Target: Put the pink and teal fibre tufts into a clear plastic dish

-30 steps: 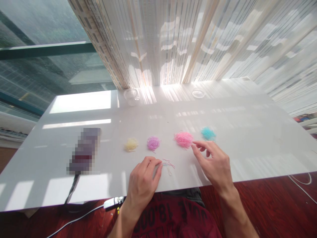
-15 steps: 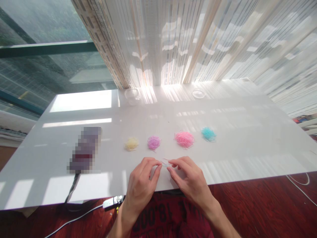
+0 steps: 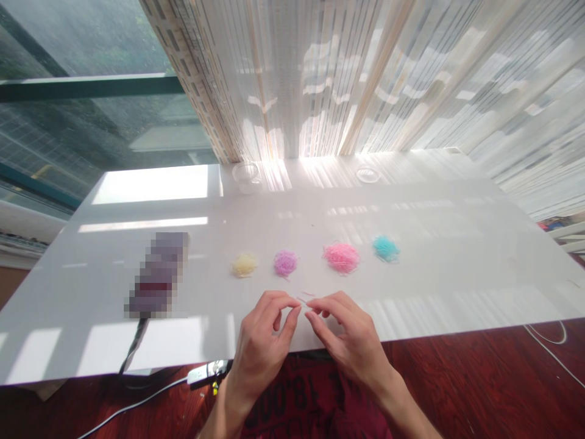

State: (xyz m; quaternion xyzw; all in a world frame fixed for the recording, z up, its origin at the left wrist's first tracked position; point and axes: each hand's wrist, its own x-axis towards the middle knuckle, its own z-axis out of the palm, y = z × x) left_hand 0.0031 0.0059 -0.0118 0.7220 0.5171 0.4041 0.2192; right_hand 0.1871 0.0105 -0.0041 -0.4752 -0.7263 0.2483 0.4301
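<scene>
My left hand [image 3: 267, 326] is over the front of the white table [image 3: 439, 262], thumb and index finger pinched together. Facing it, close but apart, my right hand [image 3: 345, 326] has its thumb and index finger bent into a near pinch. Whatever is between the fingertips is too small to make out. A thin pale strand [image 3: 301, 299] shows between the two hands, close to the right index fingertip. Just beyond lies a pinkish strand [image 3: 308, 294]. Farther back are separate piles of short thin strands: yellow [image 3: 244, 265], purple [image 3: 286, 263], pink [image 3: 342, 258] and turquoise [image 3: 386, 249].
A blurred-out phone-like object [image 3: 158, 274] with a cable lies at the left. Near the curtain [image 3: 315, 79] stand a clear round container [image 3: 247, 177] and a clear lid-like disc [image 3: 368, 175]. A white power strip [image 3: 206, 372] is below the front edge.
My right fingertips have moved slightly left, closer to the left ones. The bluish strand seen between my hands no longer shows, while the pinkish strand now lies clear of the fingers. The view has shifted slightly.
</scene>
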